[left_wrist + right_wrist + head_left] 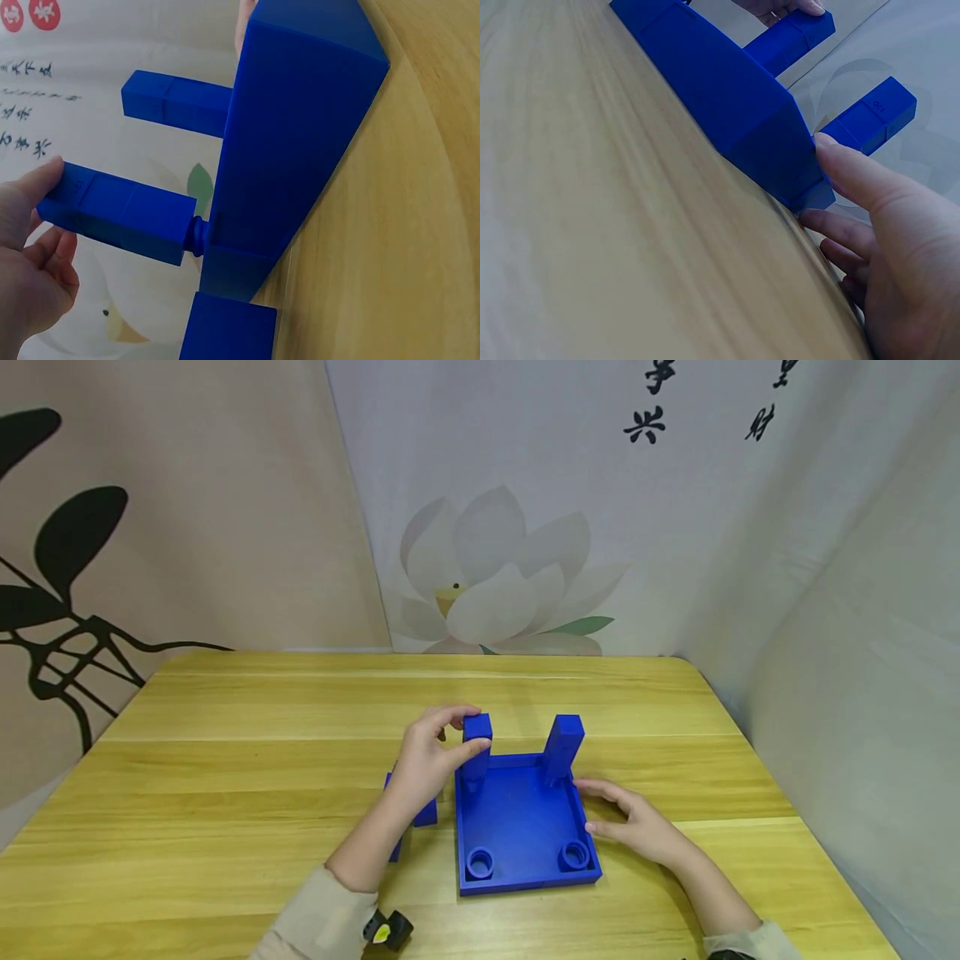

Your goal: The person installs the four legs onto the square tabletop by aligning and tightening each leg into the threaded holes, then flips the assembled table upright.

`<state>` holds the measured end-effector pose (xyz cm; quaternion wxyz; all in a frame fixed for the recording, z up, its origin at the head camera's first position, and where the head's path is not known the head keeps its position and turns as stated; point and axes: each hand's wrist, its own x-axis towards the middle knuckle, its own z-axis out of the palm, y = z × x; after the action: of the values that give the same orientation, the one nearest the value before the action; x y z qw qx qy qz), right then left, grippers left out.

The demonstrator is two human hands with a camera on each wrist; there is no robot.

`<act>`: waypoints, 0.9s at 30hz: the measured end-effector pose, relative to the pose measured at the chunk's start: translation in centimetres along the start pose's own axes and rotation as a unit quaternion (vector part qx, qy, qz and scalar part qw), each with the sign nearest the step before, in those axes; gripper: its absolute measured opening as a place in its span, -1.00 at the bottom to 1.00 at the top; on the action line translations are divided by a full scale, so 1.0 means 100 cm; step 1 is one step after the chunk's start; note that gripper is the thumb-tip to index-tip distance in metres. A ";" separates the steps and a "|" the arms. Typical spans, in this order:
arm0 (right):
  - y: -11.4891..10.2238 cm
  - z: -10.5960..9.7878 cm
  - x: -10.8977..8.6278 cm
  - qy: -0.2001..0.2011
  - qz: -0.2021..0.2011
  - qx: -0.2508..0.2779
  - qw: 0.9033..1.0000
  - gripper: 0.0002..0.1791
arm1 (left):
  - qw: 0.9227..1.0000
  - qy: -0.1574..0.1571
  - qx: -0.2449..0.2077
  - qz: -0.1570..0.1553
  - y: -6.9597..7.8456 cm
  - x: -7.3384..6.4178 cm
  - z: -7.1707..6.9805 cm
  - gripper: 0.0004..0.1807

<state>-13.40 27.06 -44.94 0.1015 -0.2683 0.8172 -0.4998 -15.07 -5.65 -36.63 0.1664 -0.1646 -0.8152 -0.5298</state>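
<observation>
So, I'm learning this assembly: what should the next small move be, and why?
I'd probably have the left hand twist the far left post, which it pinches, down while the right hand steadies the blue tray: a narrow ribbed neck shows between post and tray, suggesting it isn't fully seated. The right hand touches the tray's side.

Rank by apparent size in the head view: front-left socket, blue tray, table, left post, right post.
1. Table
2. Blue tray
3. Left post and right post, too alike to rank
4. Front-left socket
</observation>
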 end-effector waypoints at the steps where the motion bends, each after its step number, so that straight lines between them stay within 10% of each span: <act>1: 0.000 0.000 0.000 0.000 0.001 0.000 1.000 -0.42 | 1.000 0.000 0.000 0.000 0.000 0.000 0.001 -0.63; 27: 0.001 0.000 0.000 0.000 0.000 -0.003 1.000 -0.43 | 1.000 0.007 0.008 -0.011 -0.001 -0.001 0.004 -0.60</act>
<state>-13.45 27.08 -45.05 0.1008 -0.2687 0.8189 -0.4970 -15.06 -5.37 -36.93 0.1679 -0.1508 -0.8198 -0.5263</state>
